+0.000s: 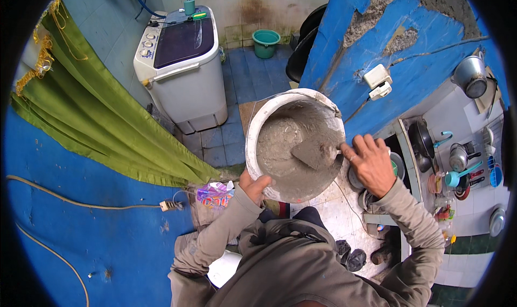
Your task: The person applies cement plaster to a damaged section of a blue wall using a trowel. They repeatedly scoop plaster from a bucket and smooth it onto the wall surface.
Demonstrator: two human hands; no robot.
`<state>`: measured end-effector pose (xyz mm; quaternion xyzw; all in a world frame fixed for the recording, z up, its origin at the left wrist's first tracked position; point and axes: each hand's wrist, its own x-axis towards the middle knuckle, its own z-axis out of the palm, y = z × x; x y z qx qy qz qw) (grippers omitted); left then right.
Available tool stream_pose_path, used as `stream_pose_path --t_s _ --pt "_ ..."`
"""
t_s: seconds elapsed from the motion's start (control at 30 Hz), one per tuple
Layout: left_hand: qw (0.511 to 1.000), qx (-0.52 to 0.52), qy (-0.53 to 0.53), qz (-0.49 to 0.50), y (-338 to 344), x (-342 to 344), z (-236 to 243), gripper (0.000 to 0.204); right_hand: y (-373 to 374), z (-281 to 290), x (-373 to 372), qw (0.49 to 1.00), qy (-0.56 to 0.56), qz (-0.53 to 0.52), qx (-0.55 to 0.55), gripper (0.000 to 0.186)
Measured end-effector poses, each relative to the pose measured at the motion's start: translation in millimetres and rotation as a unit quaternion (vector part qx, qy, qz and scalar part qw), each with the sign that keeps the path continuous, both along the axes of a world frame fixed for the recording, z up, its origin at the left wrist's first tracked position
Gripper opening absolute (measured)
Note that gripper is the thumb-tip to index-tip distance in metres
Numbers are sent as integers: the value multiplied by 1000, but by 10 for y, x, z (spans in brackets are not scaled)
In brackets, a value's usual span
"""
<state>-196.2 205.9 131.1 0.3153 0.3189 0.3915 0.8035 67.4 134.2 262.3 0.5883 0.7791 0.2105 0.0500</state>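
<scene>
A white bucket (254, 145) with a wire handle is held up in front of me, its mouth facing me. Wet grey mortar (277, 140) fills its inside. My left hand (254, 187) grips the bucket's lower left rim, the thumb over the edge. In my right hand (371, 164) is the handle of a trowel, mostly hidden by the closed fingers. The trowel's blade (312, 152) lies in the mortar, smeared with it and pointing left.
A washing machine (183, 75) stands at the far left beside a green curtain (107, 108). A green basin (266, 43) sits on blue tiles. At right are a peeling blue wall (398, 32) with a socket (378, 81) and hanging kitchenware. A purple package (214, 194) lies by my left arm.
</scene>
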Motion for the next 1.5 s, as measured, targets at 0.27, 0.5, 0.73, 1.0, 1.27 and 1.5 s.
stream_pose_path --t_s 0.27,0.5,0.73,1.0,1.27,1.5 --pt "985 146 86 -35 -38 -8 -144 63 -175 -630 -212 992 129 -16 -1 31" --pt "993 105 60 -3 -79 79 -421 77 -287 -909 -544 930 360 -69 12 24" --pt "997 -19 68 10 -66 -24 -224 58 -395 -983 -304 835 537 -115 42 19" --pt "995 -79 50 -14 141 -145 -59 46 -391 -586 137 802 585 -57 110 21" --pt "992 -108 -52 -35 262 -21 210 50 -410 464 336 796 567 -48 206 22" --pt "986 -130 -89 -50 326 -57 56 53 -468 1596 284 750 616 -86 226 27"
